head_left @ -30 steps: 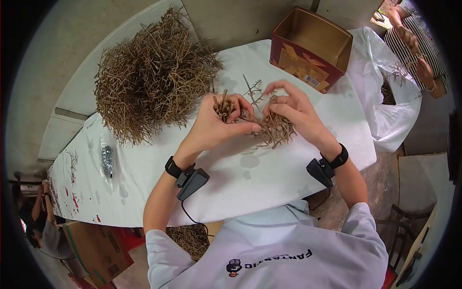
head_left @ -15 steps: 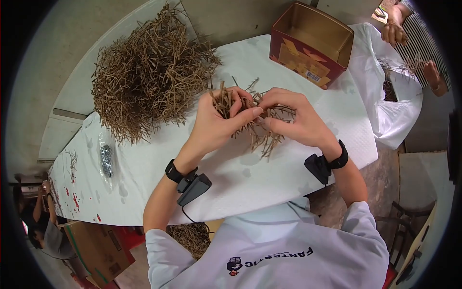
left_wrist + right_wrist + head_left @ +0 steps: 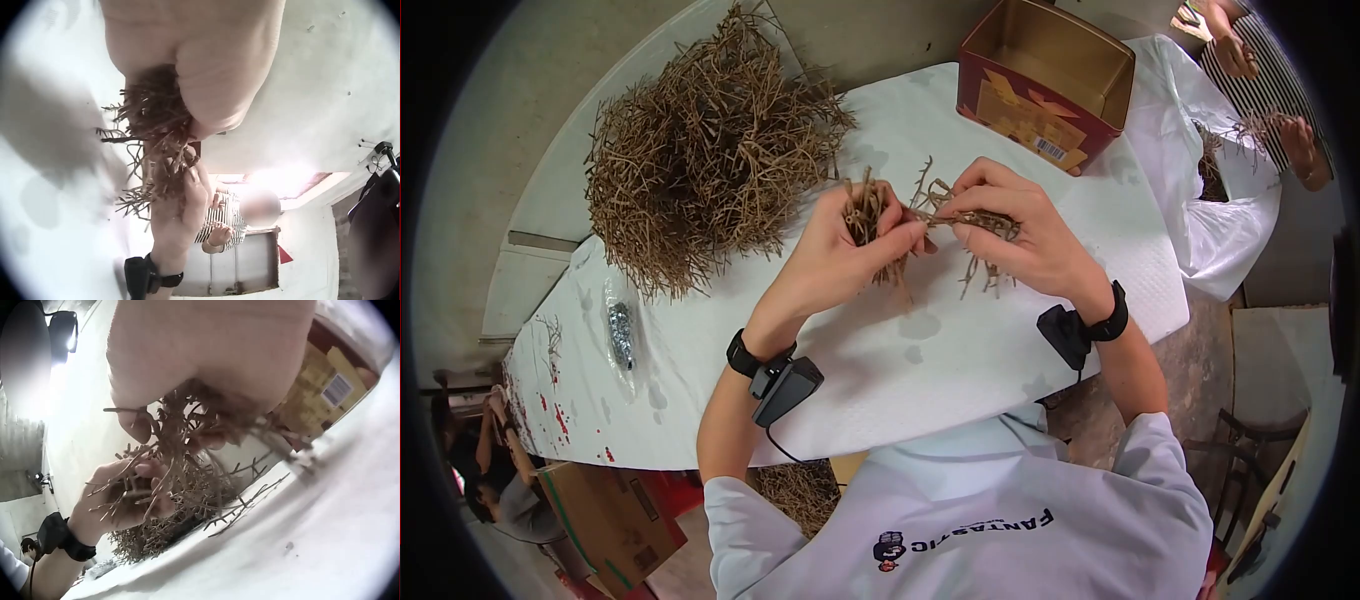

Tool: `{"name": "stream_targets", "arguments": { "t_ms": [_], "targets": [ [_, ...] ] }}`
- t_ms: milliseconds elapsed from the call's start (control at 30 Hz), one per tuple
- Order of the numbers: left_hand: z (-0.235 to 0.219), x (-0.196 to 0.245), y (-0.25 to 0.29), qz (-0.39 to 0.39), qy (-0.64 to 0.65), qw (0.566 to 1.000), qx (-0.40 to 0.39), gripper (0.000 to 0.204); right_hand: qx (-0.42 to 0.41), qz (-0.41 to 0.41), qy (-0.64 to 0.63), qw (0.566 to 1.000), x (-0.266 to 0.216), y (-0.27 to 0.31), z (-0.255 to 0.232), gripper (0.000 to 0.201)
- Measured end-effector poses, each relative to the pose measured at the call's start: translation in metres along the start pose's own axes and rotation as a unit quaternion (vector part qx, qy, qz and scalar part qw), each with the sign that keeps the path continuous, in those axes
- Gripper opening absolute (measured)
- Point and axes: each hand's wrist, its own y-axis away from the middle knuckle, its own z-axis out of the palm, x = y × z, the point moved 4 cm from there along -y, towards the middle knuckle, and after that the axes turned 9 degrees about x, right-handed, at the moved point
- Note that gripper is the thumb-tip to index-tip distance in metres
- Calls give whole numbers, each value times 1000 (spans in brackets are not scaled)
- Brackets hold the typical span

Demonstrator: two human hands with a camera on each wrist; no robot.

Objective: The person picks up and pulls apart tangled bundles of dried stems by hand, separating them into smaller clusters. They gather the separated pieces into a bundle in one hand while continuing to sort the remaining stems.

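Observation:
My left hand (image 3: 840, 240) grips a bundle of dry brown twigs (image 3: 865, 215), their cut ends poking up between thumb and fingers. To its right, my right hand (image 3: 1025, 230) pinches more branching twigs (image 3: 985, 222) between thumb and fingers. The two hands face each other over the table, a thin stem spanning the small gap between their fingertips. In the left wrist view the twig bundle (image 3: 156, 109) fills the left palm, with knobbly side shoots sticking out. The right wrist view shows forked twigs (image 3: 178, 428) hanging below the right hand.
A large heap of twigs (image 3: 710, 160) lies at the back left of the white-covered table (image 3: 880, 380). A red and gold tin box (image 3: 1040, 110) stands at the back right, beside a white plastic bag (image 3: 1230, 240). A clear packet (image 3: 620, 335) lies left. Another person (image 3: 1280, 90) handles twigs at far right.
My hands, earlier close together with fingertips meeting, have drawn slightly apart. The right hand now holds twigs crosswise, where a second ago its fingers were more spread over them.

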Motion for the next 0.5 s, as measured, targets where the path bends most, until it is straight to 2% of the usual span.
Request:
{"name": "stream_targets", "arguments": {
  "t_ms": [100, 133, 233, 267, 333, 367, 433, 500],
  "targets": [
    [1, 3, -2, 26, 66, 995, 75, 37, 20, -23, 24, 999, 0, -1, 2, 19],
    [3, 1, -3, 25, 66, 995, 74, 37, 32, -32, 28, 999, 1, 0, 3, 19],
    [5, -1, -2, 156, -88, 979, 96, 37, 37, -21, 23, 999, 2, 2, 4, 19],
    [8, -3, -2, 155, -88, 979, 96, 37, 28, -2, 16, 999, 3, 2, 5, 18],
    [8, -8, -3, 141, -22, 978, 155, 38, 19, 18, 8, 1000, 4, 2, 6, 18],
    [7, -9, -2, 133, 10, 974, 184, 38, 33, -27, 60, 997, 2, 1, 5, 17],
    [8, -8, -2, 124, 15, 973, 195, 38, 63, -116, 164, 978, -2, 1, 4, 16],
    [8, -7, 0, 106, 26, 970, 218, 37, 75, -130, 178, 972, -4, 0, 4, 15]
  ]
}}
